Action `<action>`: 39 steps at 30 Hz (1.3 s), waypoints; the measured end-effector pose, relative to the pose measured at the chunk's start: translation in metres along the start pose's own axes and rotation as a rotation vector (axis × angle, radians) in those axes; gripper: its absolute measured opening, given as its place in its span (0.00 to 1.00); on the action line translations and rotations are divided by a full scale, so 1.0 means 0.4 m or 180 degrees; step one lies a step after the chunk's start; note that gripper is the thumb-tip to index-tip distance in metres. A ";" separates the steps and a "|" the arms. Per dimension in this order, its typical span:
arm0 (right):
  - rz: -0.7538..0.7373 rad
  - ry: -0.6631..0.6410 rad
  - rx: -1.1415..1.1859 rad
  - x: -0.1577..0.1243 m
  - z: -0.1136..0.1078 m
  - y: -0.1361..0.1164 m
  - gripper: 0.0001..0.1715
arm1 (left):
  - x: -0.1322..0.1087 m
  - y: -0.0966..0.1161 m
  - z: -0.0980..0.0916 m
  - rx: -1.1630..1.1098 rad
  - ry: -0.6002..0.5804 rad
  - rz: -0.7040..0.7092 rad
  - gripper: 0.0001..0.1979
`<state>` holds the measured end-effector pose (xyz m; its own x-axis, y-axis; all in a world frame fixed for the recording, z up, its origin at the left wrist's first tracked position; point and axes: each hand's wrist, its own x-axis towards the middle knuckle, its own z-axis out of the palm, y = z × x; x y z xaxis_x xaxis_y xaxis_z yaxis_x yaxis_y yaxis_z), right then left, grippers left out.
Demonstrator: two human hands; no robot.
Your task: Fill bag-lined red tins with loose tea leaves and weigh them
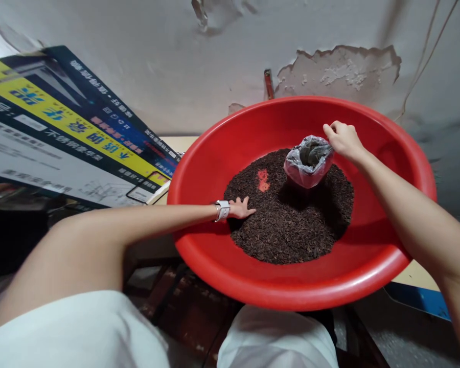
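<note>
A big red plastic basin [210, 276] holds a broad layer of dark brown dried leaf bits, like loose tea [279, 235]. My left hand [242, 208], with a white watch at the wrist, rests on the left edge of the dark leaves, fingers spread. My right hand [343, 138] pinches the rim of a clear plastic bag [308, 171] between thumb and fingers. The bag's mouth gapes upward above the leaves, and some dark stuff shows inside it. Left of the bag, a small patch of the red basin floor shows through the leaves.
A long printed carton [80, 133] with yellow and dark bands leans at the left. Behind the basin stands a wall [168, 66] with peeling plaster. Cords [421, 66] hang at the right. Part of a pale tabletop [416, 276] shows under the basin.
</note>
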<state>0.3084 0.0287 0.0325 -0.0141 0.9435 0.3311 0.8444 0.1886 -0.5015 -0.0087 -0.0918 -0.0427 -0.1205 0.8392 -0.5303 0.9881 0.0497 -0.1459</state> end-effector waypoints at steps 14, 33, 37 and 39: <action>0.0096 -0.0075 -0.0127 -0.009 0.004 -0.004 0.34 | -0.173 0.083 0.039 -0.0344 0.0062 0.1476 0.42; 0.0292 0.0043 -0.0160 -0.012 -0.011 -0.007 0.29 | -0.102 0.296 -0.370 -0.1965 0.1790 0.2550 0.18; 0.0237 0.0036 -0.0155 -0.011 -0.010 -0.007 0.28 | -0.044 0.346 -0.415 -0.1827 0.1774 0.2353 0.21; 0.0198 0.0052 -0.0126 -0.011 -0.011 -0.006 0.29 | -0.036 0.328 -0.429 -0.1736 0.1901 0.2361 0.22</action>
<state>0.3087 0.0232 0.0357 0.0475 0.9484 0.3136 0.8638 0.1187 -0.4896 0.1392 -0.0043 0.0889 0.4418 0.8793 0.1779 0.7232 -0.4664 0.5093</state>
